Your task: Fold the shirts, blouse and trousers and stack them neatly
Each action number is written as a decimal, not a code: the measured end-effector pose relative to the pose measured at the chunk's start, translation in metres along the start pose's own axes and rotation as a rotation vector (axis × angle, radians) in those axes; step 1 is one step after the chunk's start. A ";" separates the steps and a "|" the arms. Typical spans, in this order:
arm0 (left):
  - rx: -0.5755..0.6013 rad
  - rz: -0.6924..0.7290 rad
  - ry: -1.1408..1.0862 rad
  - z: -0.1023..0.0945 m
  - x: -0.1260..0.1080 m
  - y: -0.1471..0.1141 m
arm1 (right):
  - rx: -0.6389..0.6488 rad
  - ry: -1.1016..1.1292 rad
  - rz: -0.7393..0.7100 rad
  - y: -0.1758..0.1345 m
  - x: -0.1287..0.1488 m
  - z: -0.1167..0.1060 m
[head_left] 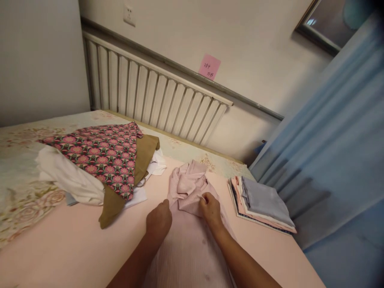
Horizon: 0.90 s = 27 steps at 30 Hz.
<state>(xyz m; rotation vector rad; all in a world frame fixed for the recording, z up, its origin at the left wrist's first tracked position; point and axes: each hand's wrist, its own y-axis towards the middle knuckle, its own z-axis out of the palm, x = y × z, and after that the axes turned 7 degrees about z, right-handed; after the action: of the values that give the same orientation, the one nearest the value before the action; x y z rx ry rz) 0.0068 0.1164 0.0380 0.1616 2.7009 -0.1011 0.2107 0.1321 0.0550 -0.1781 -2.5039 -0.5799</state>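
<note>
A pale mauve button-up shirt (186, 244) lies lengthwise in front of me, its far end bunched into loose folds and its near end running out of the frame's bottom. Along its left edge my left hand (159, 219) is closed, with the shirt's fabric pinched at the thumb side. My right hand (211, 209) pinches the cloth on the right, just below the crumpled part. Two buttons show on the flatter lower part between my forearms. Beneath the shirt is a plain pink cloth (90, 248).
To the left lies a loose heap with a patterned pink-and-black cloth (102, 154), an olive garment (112, 208) and a white garment (69, 176). A folded clothes stack (264, 204) sits at right, near a blue curtain (336, 160). A radiator (150, 88) lines the wall behind.
</note>
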 end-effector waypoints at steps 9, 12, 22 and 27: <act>-0.009 0.008 0.003 0.001 0.000 0.001 | 0.052 0.018 0.216 -0.050 -0.062 -0.026; 0.018 -0.006 0.017 -0.002 -0.001 0.001 | 0.093 0.046 0.304 -0.044 -0.068 -0.029; 0.040 -0.006 0.043 -0.002 0.000 0.001 | 0.203 -0.121 0.418 0.030 -0.039 0.002; 0.037 0.012 0.047 -0.003 -0.001 0.000 | 0.241 -0.204 0.423 0.067 -0.038 0.025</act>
<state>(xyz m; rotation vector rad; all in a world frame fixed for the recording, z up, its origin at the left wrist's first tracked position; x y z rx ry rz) 0.0063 0.1169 0.0412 0.1935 2.7456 -0.1455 0.2468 0.2031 0.0401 -0.6823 -2.5914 -0.0898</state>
